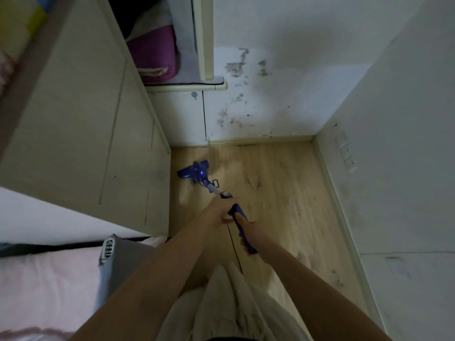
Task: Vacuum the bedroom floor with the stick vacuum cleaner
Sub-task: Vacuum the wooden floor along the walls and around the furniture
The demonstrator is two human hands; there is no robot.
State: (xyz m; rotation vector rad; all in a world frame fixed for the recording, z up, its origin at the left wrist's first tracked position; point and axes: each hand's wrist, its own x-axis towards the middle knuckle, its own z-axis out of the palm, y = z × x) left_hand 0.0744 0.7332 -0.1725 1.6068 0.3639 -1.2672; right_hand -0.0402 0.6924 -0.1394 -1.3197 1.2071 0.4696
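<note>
Both hands, left hand (222, 209) ahead of right hand (248, 230), grip the vacuum (242, 232) handle (two-point steering), keeping its head (193, 171) flat on the floor (270, 180) beside the cabinet (98, 119).

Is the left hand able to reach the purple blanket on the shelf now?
Probably not at once: the left hand grips the vacuum cleaner, and the purple blanket lies far ahead, behind the open cupboard door.
</note>
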